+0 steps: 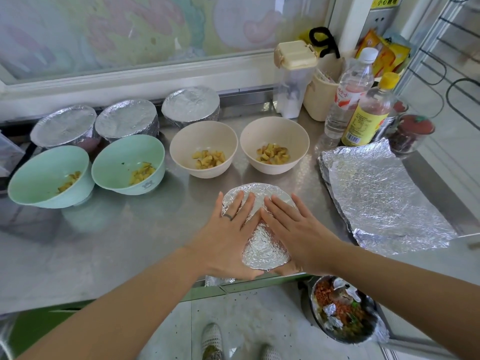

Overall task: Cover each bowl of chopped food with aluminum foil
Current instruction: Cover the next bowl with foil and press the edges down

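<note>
A foil-covered bowl [259,245] stands at the counter's near edge. My left hand [228,229] and my right hand [291,224] lie flat on its foil top, fingers straight, pressing it down. Behind it stand two beige bowls [204,141] [274,133] with chopped yellow food, uncovered. Two green bowls [49,175] [127,162] at the left also hold chopped food, uncovered. Three bowls wrapped in foil [63,124] [127,118] [191,103] line the back. A stack of foil sheets [381,196] lies flat at the right.
Bottles [350,92] [368,113], a clear dispenser [293,76] and jars [413,133] crowd the back right corner. A bin [342,310] with food scraps and foil bits sits on the floor below the steel counter [104,242]. A window frame runs along the back.
</note>
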A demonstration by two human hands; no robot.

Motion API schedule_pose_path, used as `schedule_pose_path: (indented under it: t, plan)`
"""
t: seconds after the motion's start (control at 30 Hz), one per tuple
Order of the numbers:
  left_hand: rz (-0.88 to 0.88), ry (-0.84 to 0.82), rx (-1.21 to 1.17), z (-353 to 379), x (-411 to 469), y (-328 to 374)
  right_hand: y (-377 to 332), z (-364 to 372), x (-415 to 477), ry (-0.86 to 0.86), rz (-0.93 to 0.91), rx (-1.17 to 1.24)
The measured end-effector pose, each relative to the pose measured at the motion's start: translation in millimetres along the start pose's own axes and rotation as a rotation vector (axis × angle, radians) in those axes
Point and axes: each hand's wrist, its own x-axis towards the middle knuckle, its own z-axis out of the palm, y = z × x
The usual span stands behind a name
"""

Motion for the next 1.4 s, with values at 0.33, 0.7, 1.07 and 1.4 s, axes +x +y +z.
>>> schedule_pose_path:
  t: [0.33,0.7,1.07,1.4]
  plan:
    - [-0.061,-0.071,-0.186,-14,-9,-6,4,-34,0,-0.054,0.046,0.17]
    - [-0.147,-0.06,-0.192,-8,-9,1,0,-26,13,-0.135,0.095,0.189]
    - [-0.131,-0.033,-0.119,-2,-9,2,-2,-24,11,-0.11,0.095,0.138]
    - [-0.076,0.033,-0.087,2,-10,-1,-2,-27,12,-0.136,0.097,0.107]
